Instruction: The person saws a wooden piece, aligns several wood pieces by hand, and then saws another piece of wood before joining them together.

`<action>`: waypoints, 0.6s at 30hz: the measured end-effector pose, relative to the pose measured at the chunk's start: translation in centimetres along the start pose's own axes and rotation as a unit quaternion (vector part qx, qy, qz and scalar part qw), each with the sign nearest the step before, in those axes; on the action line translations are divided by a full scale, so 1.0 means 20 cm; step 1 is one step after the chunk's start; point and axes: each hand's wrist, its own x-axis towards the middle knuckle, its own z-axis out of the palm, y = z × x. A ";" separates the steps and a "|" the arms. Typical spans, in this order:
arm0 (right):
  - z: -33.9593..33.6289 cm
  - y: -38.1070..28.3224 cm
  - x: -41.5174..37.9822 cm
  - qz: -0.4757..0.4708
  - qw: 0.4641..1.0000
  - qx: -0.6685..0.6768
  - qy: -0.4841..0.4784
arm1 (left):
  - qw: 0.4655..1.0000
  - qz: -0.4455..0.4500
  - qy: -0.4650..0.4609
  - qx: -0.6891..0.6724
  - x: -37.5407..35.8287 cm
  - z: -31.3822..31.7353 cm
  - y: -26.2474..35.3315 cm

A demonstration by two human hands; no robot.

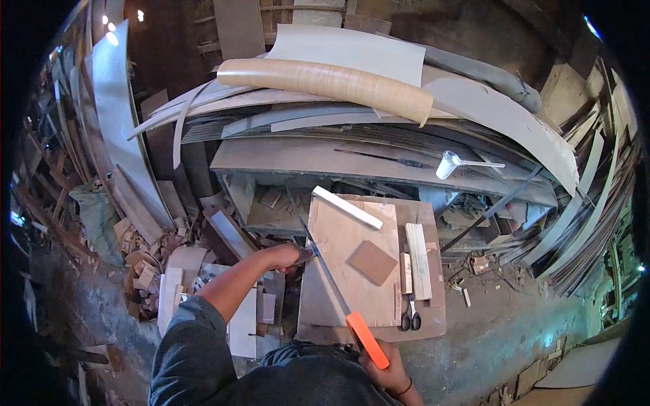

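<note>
Right hand (387, 369) grasps file (338, 291) by orange handle (367, 340), 5 o'clock. Left hand (288, 257) clenched on file's far end, at board (352, 271) edge, 9 o'clock

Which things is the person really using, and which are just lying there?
In use:
- left hand at the board
- right hand holding the orange-handled file

Lying about:
- scissors
- small brown square
- wood strips
- rolled sheet
</note>
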 end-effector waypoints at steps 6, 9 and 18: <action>-0.03 0.11 -0.04 0.008 1.000 -0.013 -0.008 | 0.990 0.122 -0.009 0.064 -0.03 0.00 0.01; -0.04 0.19 -0.17 -0.006 0.999 -0.033 -0.030 | 0.998 0.057 -0.001 -0.032 -0.02 0.01 0.01; -0.09 0.70 -0.78 0.021 0.996 0.073 0.055 | 0.993 -0.033 -0.010 -0.114 0.02 0.03 -0.02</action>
